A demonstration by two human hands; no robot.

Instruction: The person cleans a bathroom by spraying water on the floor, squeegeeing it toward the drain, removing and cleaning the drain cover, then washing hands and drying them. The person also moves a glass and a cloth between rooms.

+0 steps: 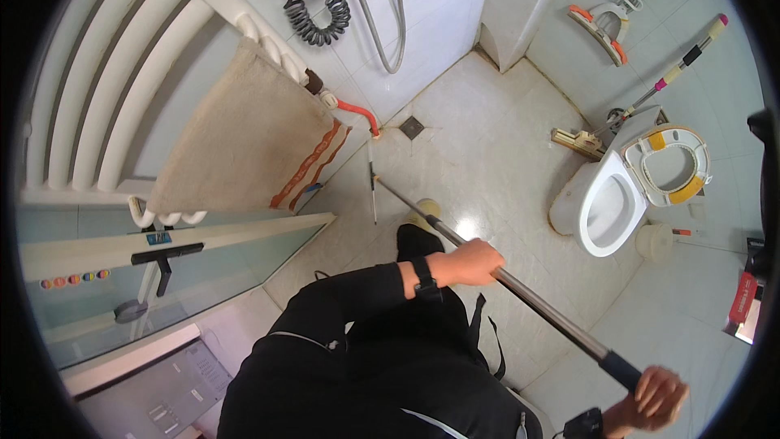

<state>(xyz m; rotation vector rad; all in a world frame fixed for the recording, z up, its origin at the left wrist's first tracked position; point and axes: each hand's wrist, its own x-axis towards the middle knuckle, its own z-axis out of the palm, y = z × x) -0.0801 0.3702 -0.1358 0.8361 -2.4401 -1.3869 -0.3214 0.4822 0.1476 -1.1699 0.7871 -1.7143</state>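
Note:
Both hands are closed around a long metal pole [542, 306], which slants across the view in front of my body. My left hand [470, 261] grips it around the middle. At its upper end, my right hand [659, 399] is wrapped around the black handle grip [620, 371]. The far end carries a narrow floor squeegee head [373, 186], seen nearly edge-on low at the tiled floor [487, 128], close to the left wall. A square floor drain [411, 128] lies beyond the head. My foot in a pale yellow slipper [429, 207] stands beside the pole.
A toilet [600, 213] with its lid up stands at right, with a small bin [654, 241] behind it. A sponge mop [582, 141] and another mop [600, 30] lean on the wall. At left are a radiator [109, 79], a hanging towel [244, 140] and a glass door [237, 268].

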